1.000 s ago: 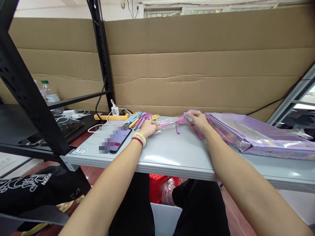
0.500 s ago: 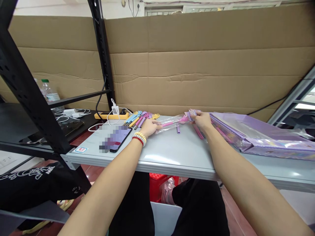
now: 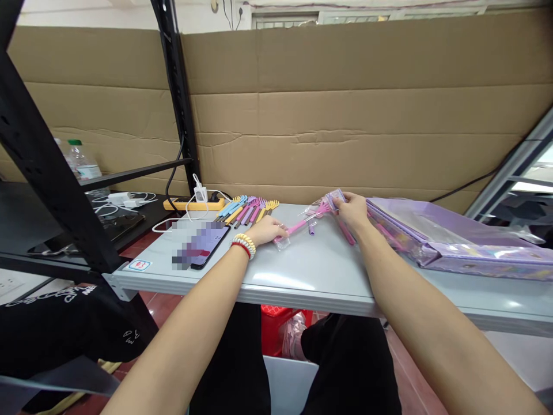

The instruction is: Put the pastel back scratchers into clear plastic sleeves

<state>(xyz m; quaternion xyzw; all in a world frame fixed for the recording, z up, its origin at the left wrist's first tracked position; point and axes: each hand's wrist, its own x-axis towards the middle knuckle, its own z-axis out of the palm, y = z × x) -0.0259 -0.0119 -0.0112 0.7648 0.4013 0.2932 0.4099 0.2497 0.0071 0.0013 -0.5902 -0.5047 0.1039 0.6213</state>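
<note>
A pink back scratcher (image 3: 298, 226) in a clear plastic bag (image 3: 283, 244) slants between my hands above the table. My left hand (image 3: 264, 230) pinches its lower handle end through the film. At the other end, beside the claw-shaped head, my right hand (image 3: 352, 211) is closed on the bag's printed purple top (image 3: 335, 199). Below the bag lies a short purple tube (image 3: 311, 229). A pinkish-purple stick (image 3: 346, 232) rests under my right hand, partly hidden by it. Several blue, yellow, pink and purple back scratchers (image 3: 248, 211) lie in a row behind my left hand.
A phone (image 3: 212, 245) lies left of my left wrist. Behind it sits a yellow power strip (image 3: 190, 204) with white cables. A purple open box (image 3: 449, 260) stands at the right, holding plastic-wrapped items. A black shelf post (image 3: 173, 75) rises at the left; cardboard (image 3: 324, 115) forms the back.
The plastic bag, stretched out between my hands before, is now bunched more around the back scratcher's ends, baring more of the pink handle. My left hand has turned slightly and lowered.
</note>
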